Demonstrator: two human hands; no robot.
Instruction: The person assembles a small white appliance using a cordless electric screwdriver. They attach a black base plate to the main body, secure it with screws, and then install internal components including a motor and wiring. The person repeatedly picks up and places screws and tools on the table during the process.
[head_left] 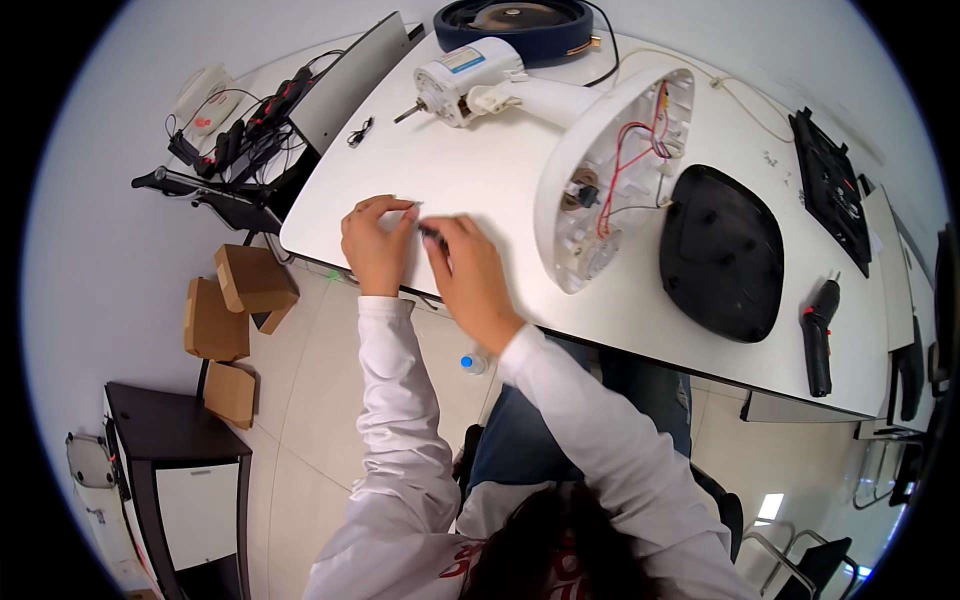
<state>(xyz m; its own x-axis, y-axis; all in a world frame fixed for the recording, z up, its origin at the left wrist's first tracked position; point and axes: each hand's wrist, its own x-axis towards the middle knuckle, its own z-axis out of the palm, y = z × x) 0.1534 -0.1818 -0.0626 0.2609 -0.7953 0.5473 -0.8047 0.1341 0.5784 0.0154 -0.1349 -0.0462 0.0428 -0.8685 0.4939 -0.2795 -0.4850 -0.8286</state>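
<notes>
Nearest to us, both white sleeves rise from the lower edge. Our left hand (376,243) rests near the table (480,170) edge, fingers curled and pinched on something too small for us to make out. Our right hand (468,268) pinches a small dark part (432,232) at its fingertips; its shape is mostly hidden by our fingers. Beyond, the white plastic fan base (610,170) lies on its side with its hollow underside open, red and white wires showing inside. Just beside it lies a glossy black oval cover (722,250), and a black and red electric screwdriver (820,335) near the table edge. Farther off, the white motor housing (462,80) extends from the base.
</notes>
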